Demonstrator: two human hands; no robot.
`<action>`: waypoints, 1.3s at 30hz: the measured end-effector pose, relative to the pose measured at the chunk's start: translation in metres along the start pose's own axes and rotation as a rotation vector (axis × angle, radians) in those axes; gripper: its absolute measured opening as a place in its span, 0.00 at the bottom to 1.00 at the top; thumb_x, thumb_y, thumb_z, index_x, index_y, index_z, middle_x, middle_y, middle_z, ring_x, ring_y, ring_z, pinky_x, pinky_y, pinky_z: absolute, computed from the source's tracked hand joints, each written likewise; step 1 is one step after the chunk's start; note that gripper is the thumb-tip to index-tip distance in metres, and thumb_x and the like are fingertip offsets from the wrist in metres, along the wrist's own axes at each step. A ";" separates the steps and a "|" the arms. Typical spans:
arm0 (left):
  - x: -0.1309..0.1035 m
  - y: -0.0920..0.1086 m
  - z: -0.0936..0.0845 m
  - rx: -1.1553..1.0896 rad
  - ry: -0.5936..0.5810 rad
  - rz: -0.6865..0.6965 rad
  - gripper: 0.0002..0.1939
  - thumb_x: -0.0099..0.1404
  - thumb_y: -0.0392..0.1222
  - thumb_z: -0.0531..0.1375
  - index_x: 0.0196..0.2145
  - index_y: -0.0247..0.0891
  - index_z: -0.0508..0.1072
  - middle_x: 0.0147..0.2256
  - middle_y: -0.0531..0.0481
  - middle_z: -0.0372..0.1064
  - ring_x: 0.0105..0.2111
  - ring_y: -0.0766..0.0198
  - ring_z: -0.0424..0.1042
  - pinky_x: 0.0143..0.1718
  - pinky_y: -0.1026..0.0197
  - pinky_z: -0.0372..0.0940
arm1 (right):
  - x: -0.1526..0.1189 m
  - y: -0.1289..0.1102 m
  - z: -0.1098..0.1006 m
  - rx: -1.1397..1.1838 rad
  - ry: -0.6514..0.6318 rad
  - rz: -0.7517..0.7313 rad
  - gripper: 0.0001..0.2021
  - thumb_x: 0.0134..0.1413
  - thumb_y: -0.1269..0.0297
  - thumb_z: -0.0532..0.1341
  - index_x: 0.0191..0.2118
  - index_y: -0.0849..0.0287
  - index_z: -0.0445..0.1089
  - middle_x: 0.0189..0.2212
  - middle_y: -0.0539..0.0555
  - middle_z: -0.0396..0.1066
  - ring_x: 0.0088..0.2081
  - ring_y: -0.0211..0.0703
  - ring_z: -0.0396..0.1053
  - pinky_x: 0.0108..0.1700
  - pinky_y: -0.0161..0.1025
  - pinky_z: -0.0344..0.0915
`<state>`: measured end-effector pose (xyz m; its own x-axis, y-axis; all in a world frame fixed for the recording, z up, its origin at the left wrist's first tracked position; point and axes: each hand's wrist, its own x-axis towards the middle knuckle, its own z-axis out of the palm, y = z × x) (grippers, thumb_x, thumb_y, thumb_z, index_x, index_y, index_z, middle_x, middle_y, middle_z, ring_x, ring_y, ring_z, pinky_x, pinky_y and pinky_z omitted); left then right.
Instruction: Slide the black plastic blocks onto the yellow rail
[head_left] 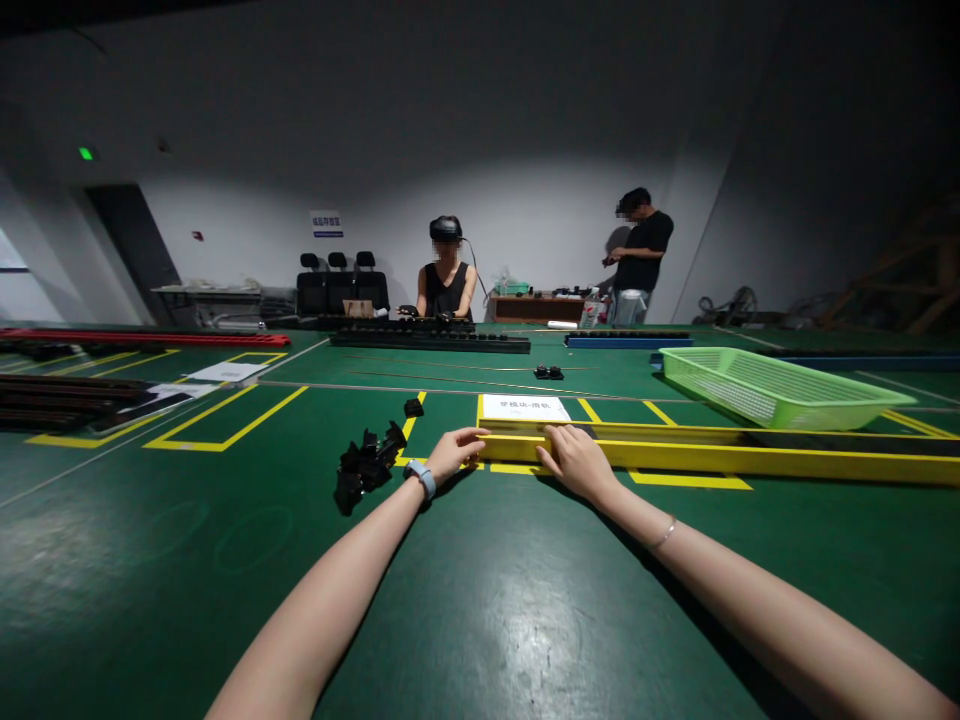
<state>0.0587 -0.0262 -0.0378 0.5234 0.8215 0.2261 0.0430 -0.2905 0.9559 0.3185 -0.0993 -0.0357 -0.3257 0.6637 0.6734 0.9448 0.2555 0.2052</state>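
Observation:
A long yellow rail with a channel along it lies across the green table and runs off to the right. My right hand rests over the rail near its left end, fingers over the top and thumb on the near side. At the rail's left end is my left hand, its fingers curled together; what they hold, if anything, is hidden. Left of that hand lies a pile of small black plastic parts, with one loose black part just behind it. A printed white sheet lies behind the rail.
A light green basket stands behind the rail on the right. Two small black parts lie farther back. Dark rails lie at left, and a red rail behind them. Across the table sits a person; another person stands.

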 end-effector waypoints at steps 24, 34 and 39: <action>0.000 0.001 0.001 0.021 0.022 -0.027 0.25 0.53 0.51 0.62 0.46 0.34 0.73 0.33 0.46 0.70 0.26 0.69 0.63 0.28 0.65 0.58 | -0.017 0.029 -0.006 -0.020 -0.020 0.019 0.19 0.62 0.54 0.48 0.44 0.64 0.66 0.33 0.59 0.69 0.38 0.47 0.64 0.41 0.40 0.56; -0.001 0.004 0.002 0.010 0.033 -0.036 0.26 0.53 0.52 0.63 0.45 0.34 0.74 0.30 0.47 0.70 0.25 0.70 0.63 0.28 0.65 0.58 | -0.023 0.037 -0.010 -0.021 -0.005 0.032 0.19 0.62 0.54 0.47 0.42 0.63 0.67 0.32 0.59 0.69 0.37 0.47 0.64 0.40 0.41 0.56; 0.000 0.003 0.001 0.018 0.030 -0.034 0.25 0.53 0.51 0.63 0.46 0.34 0.73 0.32 0.47 0.70 0.25 0.70 0.62 0.27 0.66 0.58 | -0.025 0.041 -0.009 -0.030 -0.010 0.039 0.19 0.62 0.53 0.47 0.42 0.63 0.67 0.32 0.59 0.69 0.38 0.47 0.64 0.40 0.41 0.56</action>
<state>0.0600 -0.0274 -0.0354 0.4960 0.8452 0.1988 0.0759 -0.2703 0.9598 0.3660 -0.1118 -0.0372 -0.2885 0.6798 0.6742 0.9575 0.2081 0.1999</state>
